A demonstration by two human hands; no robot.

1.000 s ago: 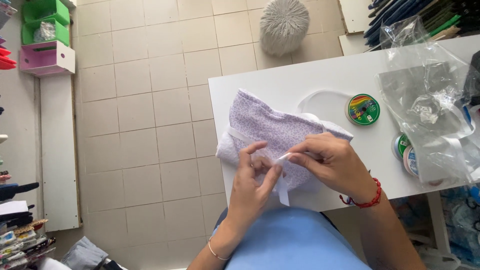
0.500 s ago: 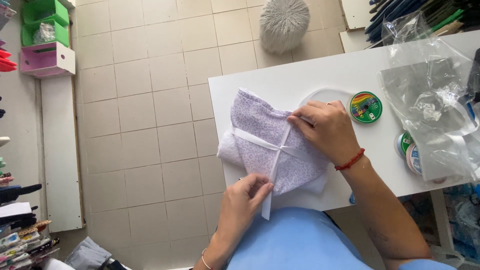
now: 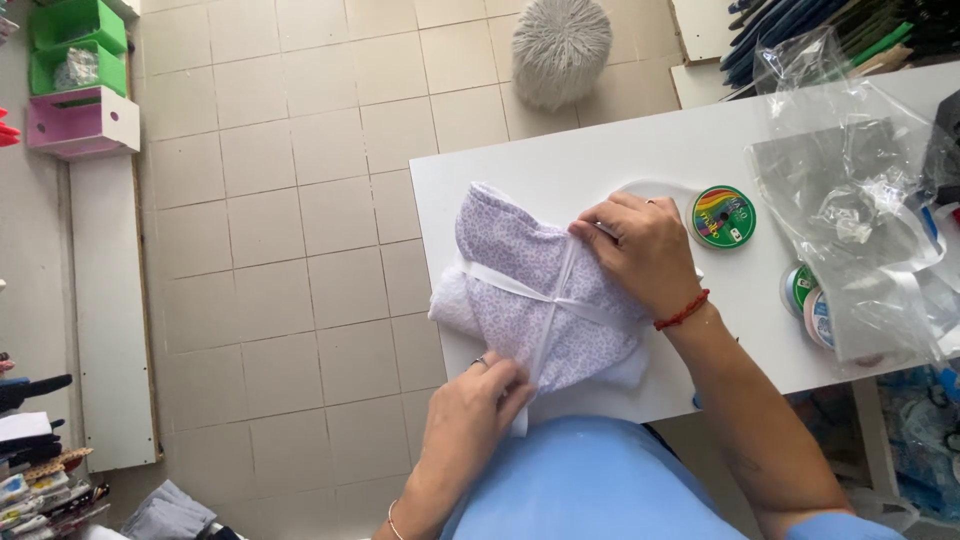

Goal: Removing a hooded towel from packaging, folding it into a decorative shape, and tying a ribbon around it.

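A folded bundle of lilac patterned fabric (image 3: 520, 270) lies on the white table (image 3: 590, 160), near its left edge. A white ribbon (image 3: 505, 285) crosses over the bundle. My left hand (image 3: 475, 405) pinches the near end of the ribbon at the table's front edge. My right hand (image 3: 640, 250) rests on the far right side of the bundle and holds the ribbon's other end there. A red cord bracelet sits on my right wrist.
A round ribbon spool with a rainbow label (image 3: 723, 216) lies right of my hand. Crumpled clear plastic bags (image 3: 860, 210) cover further spools (image 3: 805, 295) at the right. A white fluffy pouf (image 3: 562, 45) stands on the tiled floor; pink and green boxes (image 3: 80, 120) sit far left.
My hands have moved apart from a joined position at the bundle's near side. The right hand went to the far side, the left stayed near, and the ribbon is now stretched across the fabric.
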